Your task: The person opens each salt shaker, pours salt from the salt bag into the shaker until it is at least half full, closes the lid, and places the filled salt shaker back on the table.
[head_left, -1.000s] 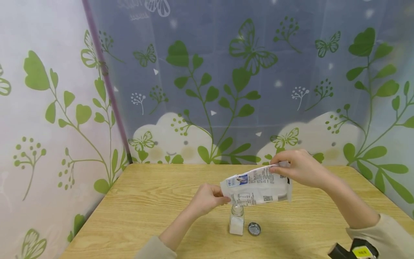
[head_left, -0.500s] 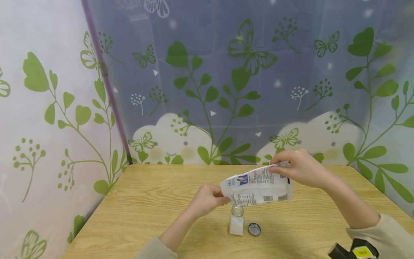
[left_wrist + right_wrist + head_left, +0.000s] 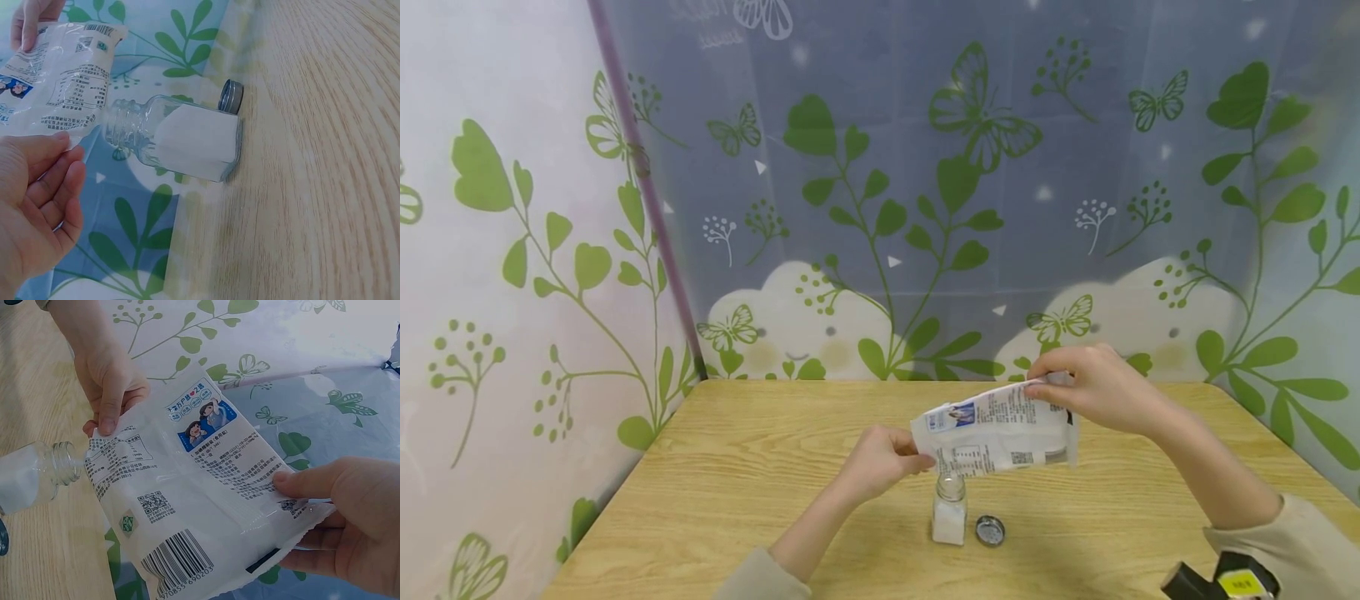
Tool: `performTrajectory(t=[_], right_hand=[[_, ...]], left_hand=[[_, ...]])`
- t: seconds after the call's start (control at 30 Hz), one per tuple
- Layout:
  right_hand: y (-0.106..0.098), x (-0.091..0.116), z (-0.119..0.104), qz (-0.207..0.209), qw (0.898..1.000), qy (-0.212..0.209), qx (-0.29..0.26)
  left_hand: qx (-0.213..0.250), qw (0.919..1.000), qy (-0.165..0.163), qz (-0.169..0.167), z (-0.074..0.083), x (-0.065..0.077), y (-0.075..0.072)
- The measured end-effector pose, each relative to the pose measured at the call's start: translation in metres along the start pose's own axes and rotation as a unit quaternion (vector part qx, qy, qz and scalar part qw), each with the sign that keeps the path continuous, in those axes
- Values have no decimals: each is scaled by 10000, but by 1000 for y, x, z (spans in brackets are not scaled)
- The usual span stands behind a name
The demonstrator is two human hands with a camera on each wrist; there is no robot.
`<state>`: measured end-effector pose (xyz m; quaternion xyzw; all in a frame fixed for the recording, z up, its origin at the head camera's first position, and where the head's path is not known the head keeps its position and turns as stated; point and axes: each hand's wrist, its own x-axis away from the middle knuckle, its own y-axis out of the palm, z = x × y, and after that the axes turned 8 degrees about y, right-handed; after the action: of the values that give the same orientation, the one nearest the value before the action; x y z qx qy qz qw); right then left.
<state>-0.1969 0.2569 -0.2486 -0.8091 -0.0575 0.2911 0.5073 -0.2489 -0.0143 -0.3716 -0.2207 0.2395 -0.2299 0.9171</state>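
A white printed salt bag (image 3: pixel 1000 433) is held tilted above the table, its lower left corner at the mouth of a small glass jar (image 3: pixel 950 521). My left hand (image 3: pixel 883 462) pinches that corner between thumb and fingers. At the upper right end, my right hand (image 3: pixel 1097 390) grips the bag, thumb on its printed face in the right wrist view. The jar stands upright and open, with white salt (image 3: pixel 194 137) filling most of its body, heaped to one side in the left wrist view. Right of the jar lies a round metal lid (image 3: pixel 990 531).
The wooden table (image 3: pixel 760 492) reaches back to a blue patterned curtain (image 3: pixel 880 208). A pale leaf-print curtain (image 3: pixel 512 292) hangs along the left side. Near my right sleeve, a black device with a yellow label (image 3: pixel 1238 581) shows at the lower edge.
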Motion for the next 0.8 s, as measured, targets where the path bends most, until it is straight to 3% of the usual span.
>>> performTrajectory(t=[0.8], right_hand=[[-2,-2,0,-50,10000,14,38]], left_hand=[[58,10000,32,12,2,0,0]])
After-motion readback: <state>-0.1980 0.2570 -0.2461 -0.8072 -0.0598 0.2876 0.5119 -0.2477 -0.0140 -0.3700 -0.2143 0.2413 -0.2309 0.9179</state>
